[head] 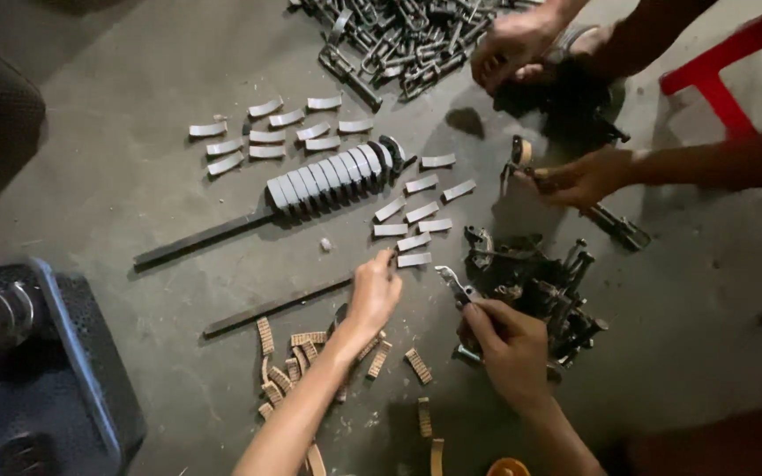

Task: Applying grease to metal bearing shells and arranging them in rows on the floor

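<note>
My left hand (374, 293) reaches forward over the concrete floor, fingertips touching a small curved grey metal piece (414, 260) at the end of a loose row of such pieces. My right hand (506, 345) is closed around a metal part (456, 284) with a shiny lever-like end, beside a dark pile of bolts and metal parts (535, 282). A long flat bar (271, 307) lies under my left wrist. Several tan ribbed pads (288, 366) lie scattered around my left forearm.
A second bar carries a stack of grey curved pieces (328, 181), with more loose ones (262, 137) behind. Another person's two hands (584, 176) (513, 44) work at the top right near a heap of metal brackets (399, 35). A red stool (720, 75) stands beyond; a dark blue-rimmed container (63, 353) sits left.
</note>
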